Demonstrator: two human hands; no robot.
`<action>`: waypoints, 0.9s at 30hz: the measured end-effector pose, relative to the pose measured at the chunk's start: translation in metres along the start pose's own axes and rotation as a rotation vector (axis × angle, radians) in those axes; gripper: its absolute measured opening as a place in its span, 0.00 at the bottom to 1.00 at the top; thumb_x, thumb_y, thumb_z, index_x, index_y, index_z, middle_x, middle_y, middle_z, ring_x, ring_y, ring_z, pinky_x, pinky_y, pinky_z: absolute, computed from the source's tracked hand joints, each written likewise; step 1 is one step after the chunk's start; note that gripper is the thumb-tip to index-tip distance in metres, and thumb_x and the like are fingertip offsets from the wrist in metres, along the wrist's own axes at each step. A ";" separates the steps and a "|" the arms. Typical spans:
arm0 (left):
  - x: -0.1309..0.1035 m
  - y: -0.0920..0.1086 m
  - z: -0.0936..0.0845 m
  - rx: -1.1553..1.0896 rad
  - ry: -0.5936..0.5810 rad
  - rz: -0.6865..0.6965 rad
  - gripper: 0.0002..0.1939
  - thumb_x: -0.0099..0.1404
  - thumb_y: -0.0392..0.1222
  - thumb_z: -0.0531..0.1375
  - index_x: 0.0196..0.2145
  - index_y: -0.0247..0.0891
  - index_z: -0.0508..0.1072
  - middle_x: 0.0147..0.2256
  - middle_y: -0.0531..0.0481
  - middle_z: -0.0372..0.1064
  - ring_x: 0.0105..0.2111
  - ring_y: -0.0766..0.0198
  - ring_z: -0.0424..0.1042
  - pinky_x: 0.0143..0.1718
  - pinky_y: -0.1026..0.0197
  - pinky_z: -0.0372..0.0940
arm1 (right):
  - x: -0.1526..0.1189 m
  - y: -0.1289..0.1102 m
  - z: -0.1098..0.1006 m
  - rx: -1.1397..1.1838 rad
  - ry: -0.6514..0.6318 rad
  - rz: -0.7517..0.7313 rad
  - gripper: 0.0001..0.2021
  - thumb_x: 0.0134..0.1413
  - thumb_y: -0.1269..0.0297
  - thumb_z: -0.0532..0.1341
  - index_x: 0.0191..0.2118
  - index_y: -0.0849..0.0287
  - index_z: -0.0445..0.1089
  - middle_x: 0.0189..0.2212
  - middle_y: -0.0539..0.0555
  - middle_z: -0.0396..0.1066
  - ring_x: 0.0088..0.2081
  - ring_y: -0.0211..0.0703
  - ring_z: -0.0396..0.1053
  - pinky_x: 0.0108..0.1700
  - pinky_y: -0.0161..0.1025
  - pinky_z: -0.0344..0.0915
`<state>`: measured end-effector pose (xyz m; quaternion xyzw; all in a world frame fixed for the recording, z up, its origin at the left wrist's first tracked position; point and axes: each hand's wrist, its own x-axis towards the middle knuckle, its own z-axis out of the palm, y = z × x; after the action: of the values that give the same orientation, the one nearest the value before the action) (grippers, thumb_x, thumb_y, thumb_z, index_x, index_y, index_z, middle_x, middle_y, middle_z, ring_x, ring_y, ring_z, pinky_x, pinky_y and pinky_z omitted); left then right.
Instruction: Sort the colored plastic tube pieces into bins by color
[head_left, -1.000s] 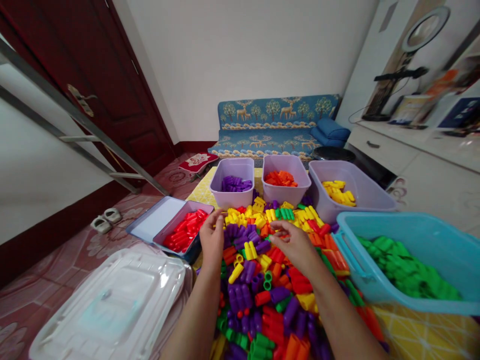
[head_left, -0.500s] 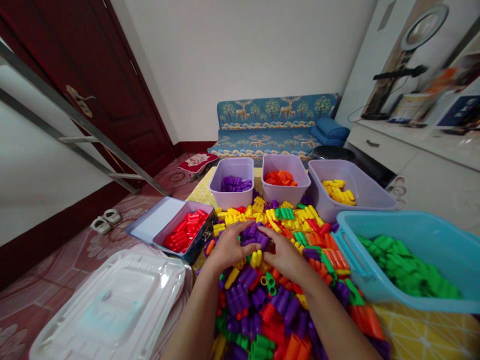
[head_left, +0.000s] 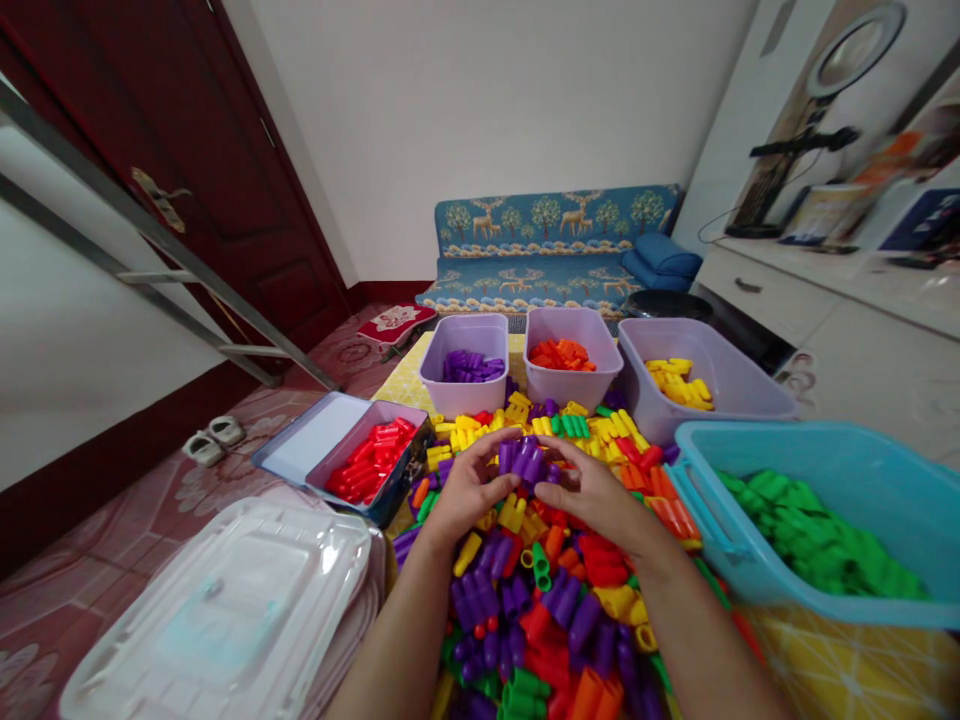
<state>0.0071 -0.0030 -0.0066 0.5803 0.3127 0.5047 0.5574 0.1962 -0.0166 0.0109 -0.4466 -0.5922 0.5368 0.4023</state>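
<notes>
Purple plastic pieces [head_left: 525,458] are held between my two hands above a mixed pile of coloured pieces [head_left: 536,630]. My left hand [head_left: 474,487] curls around their left side, thumb toward me. From the right, my right hand [head_left: 592,487] closes on the same cluster, its thumb below. Beyond the hands stand a lilac bin with purple pieces [head_left: 465,400], a lilac bin with orange-red pieces [head_left: 574,384] and a lilac bin with yellow pieces [head_left: 720,408].
At the right is a turquoise bin [head_left: 810,600] holding green pieces. An open case [head_left: 405,480] with red pieces sits at the left, near stacked clear lids [head_left: 247,590]. A patterned blue sofa [head_left: 555,250] stands behind the yellow-covered table [head_left: 855,660].
Both hands have come up slightly with the purple pieces between them. My right hand has shifted a little to the right, showing more of the pile beneath.
</notes>
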 end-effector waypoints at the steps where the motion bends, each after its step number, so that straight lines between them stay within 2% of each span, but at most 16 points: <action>1: 0.001 0.000 0.001 -0.005 0.014 0.012 0.29 0.54 0.40 0.68 0.55 0.40 0.69 0.52 0.42 0.69 0.51 0.53 0.70 0.53 0.54 0.64 | 0.000 0.000 0.000 -0.003 0.002 0.008 0.31 0.45 0.61 0.67 0.57 0.56 0.62 0.48 0.56 0.72 0.39 0.42 0.74 0.39 0.39 0.71; 4: 0.001 -0.001 0.000 -0.021 0.037 -0.006 0.28 0.55 0.41 0.67 0.54 0.40 0.69 0.50 0.42 0.71 0.49 0.54 0.71 0.53 0.54 0.64 | 0.001 0.002 0.002 0.003 -0.001 0.049 0.30 0.44 0.63 0.66 0.56 0.58 0.63 0.40 0.54 0.75 0.31 0.38 0.73 0.33 0.36 0.70; 6: 0.001 -0.003 -0.001 -0.036 0.031 -0.040 0.28 0.56 0.41 0.66 0.55 0.41 0.69 0.50 0.42 0.71 0.48 0.55 0.71 0.51 0.54 0.65 | 0.001 0.004 0.002 -0.002 0.005 0.045 0.28 0.43 0.66 0.65 0.54 0.58 0.65 0.39 0.52 0.75 0.28 0.37 0.72 0.32 0.35 0.69; 9: 0.001 -0.005 -0.002 -0.033 0.020 -0.045 0.30 0.54 0.41 0.68 0.55 0.40 0.69 0.51 0.41 0.71 0.49 0.54 0.71 0.52 0.54 0.64 | 0.002 0.008 0.003 -0.007 0.027 0.039 0.24 0.43 0.70 0.62 0.50 0.58 0.68 0.39 0.52 0.75 0.29 0.36 0.72 0.33 0.35 0.69; 13: 0.001 -0.003 -0.002 0.015 0.004 -0.050 0.30 0.55 0.43 0.68 0.55 0.39 0.69 0.51 0.41 0.70 0.49 0.52 0.71 0.53 0.52 0.63 | 0.005 0.012 0.004 -0.025 0.041 0.030 0.23 0.42 0.71 0.62 0.49 0.59 0.69 0.35 0.51 0.75 0.32 0.40 0.74 0.34 0.36 0.70; 18: -0.001 -0.002 -0.002 0.127 -0.027 -0.036 0.30 0.55 0.46 0.68 0.55 0.40 0.69 0.54 0.43 0.68 0.54 0.51 0.66 0.57 0.52 0.59 | 0.005 0.007 0.009 -0.038 0.065 -0.008 0.23 0.42 0.69 0.63 0.49 0.59 0.69 0.39 0.53 0.76 0.34 0.42 0.75 0.37 0.38 0.70; 27: -0.002 -0.006 0.001 0.103 0.032 -0.064 0.25 0.54 0.45 0.68 0.48 0.37 0.71 0.46 0.46 0.72 0.46 0.55 0.70 0.51 0.57 0.63 | 0.003 0.000 0.008 -0.011 0.142 -0.024 0.17 0.43 0.66 0.64 0.44 0.59 0.72 0.37 0.53 0.75 0.32 0.40 0.74 0.36 0.36 0.69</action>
<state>0.0087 -0.0039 -0.0122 0.5899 0.3655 0.4788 0.5377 0.1880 -0.0156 0.0101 -0.4786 -0.5701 0.4957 0.4474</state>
